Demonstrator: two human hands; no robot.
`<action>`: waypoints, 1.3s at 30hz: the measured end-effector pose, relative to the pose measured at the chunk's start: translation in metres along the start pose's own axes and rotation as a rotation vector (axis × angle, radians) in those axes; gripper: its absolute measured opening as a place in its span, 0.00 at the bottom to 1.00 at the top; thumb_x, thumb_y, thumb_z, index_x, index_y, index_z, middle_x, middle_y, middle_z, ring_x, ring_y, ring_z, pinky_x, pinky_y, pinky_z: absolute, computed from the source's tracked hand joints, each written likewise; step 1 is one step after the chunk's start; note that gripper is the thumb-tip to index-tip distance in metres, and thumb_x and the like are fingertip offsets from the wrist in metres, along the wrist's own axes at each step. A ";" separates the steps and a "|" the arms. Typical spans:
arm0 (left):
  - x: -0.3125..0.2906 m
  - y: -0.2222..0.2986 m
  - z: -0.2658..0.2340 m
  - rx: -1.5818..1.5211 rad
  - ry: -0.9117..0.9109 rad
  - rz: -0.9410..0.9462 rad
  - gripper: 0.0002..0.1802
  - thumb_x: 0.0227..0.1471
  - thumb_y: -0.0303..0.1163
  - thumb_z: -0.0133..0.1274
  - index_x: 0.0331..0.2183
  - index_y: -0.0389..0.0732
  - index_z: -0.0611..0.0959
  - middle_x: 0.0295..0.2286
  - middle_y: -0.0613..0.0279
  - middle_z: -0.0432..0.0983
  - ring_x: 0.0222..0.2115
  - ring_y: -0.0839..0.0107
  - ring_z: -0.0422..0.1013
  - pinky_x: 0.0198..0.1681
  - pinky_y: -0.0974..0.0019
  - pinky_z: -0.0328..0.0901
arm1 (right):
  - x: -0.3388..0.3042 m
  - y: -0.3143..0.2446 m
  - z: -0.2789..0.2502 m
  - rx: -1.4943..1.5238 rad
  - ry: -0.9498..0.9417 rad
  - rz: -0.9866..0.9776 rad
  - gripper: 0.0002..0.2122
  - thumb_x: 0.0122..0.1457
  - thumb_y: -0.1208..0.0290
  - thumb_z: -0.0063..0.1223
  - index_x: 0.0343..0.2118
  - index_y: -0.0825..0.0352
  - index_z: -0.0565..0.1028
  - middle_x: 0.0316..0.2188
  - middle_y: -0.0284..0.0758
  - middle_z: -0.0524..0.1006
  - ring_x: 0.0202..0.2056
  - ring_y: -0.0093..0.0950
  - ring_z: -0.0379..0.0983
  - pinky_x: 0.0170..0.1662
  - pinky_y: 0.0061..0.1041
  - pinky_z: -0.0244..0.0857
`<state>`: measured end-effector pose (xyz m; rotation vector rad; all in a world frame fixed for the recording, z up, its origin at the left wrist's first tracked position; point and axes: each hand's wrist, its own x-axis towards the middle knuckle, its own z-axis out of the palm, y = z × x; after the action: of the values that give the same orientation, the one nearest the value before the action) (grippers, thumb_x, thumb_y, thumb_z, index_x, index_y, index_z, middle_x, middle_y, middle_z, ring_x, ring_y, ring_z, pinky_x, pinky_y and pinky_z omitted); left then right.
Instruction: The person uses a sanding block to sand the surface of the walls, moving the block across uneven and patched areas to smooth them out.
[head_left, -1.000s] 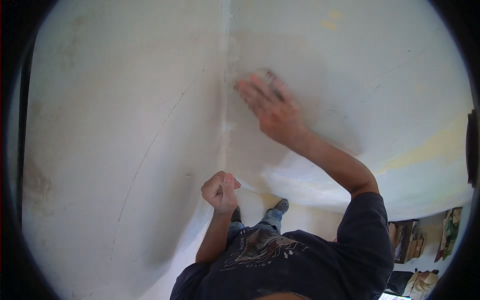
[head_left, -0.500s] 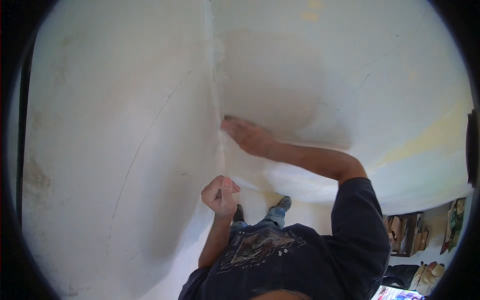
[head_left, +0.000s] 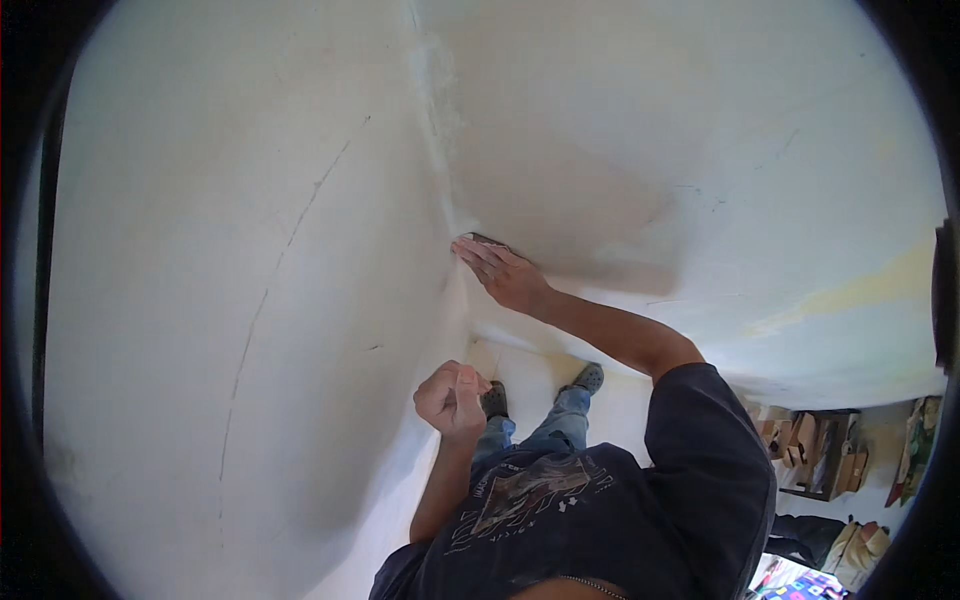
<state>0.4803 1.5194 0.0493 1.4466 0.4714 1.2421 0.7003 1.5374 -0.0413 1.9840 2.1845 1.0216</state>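
My right hand (head_left: 508, 280) reaches forward to the inner corner where two pale walls meet. Its fingers lie stretched along a thin dark sheet, apparently sandpaper (head_left: 490, 240), pressing it against the right wall (head_left: 570, 130) with the fingertips at the corner seam (head_left: 432, 130). Only the sheet's dark upper edge shows; the hand covers the rest. Lower and nearer, my left hand (head_left: 450, 400) is raised in front of my body beside the left wall (head_left: 180, 250). It is closed in a fist with the thumb on top, and anything inside is hidden.
A long thin crack (head_left: 265, 300) runs down the left wall. Yellowish patches (head_left: 850, 290) mark the right wall. My shoes (head_left: 590, 377) stand on the pale floor close to the corner. At the lower right are a wooden shelf (head_left: 825, 455) and a pile of bags (head_left: 860, 550).
My right hand has moved a little down along the corner, its sheet still against the wall. My left hand stays closed. The view has shifted slightly, so the wall marks sit higher.
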 end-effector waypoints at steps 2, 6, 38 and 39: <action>-0.001 0.004 -0.003 0.032 0.014 -0.023 0.21 0.58 0.28 0.46 0.13 0.35 0.70 0.13 0.58 0.69 0.14 0.73 0.66 0.19 0.69 0.59 | 0.005 -0.001 -0.002 0.072 -0.027 -0.004 0.26 0.59 0.69 0.42 0.60 0.72 0.64 0.66 0.33 0.57 0.67 0.28 0.46 0.69 0.31 0.38; 0.007 0.012 0.002 0.079 -0.024 0.031 0.21 0.59 0.28 0.46 0.14 0.34 0.71 0.14 0.59 0.70 0.15 0.74 0.66 0.20 0.70 0.59 | 0.001 -0.001 0.004 0.183 -0.044 0.017 0.26 0.58 0.69 0.42 0.60 0.72 0.64 0.65 0.34 0.58 0.67 0.29 0.48 0.69 0.31 0.37; 0.013 -0.170 0.067 0.539 0.370 -0.773 0.29 0.62 0.48 0.39 0.32 0.32 0.83 0.29 0.42 0.80 0.32 0.42 0.75 0.39 0.48 0.67 | -0.040 0.100 -0.259 0.644 0.816 1.102 0.08 0.62 0.78 0.49 0.37 0.77 0.78 0.40 0.45 0.80 0.42 0.31 0.76 0.49 0.28 0.68; 0.023 -0.181 0.075 0.481 0.470 -0.883 0.31 0.62 0.50 0.37 0.32 0.31 0.84 0.28 0.41 0.80 0.32 0.43 0.76 0.40 0.45 0.67 | -0.024 0.110 -0.270 0.580 0.928 1.063 0.08 0.62 0.79 0.47 0.36 0.78 0.78 0.40 0.48 0.79 0.42 0.33 0.76 0.47 0.28 0.69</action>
<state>0.6154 1.5584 -0.0891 1.0761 1.6150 0.7359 0.6861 1.3934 0.2123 3.7246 1.6310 1.8267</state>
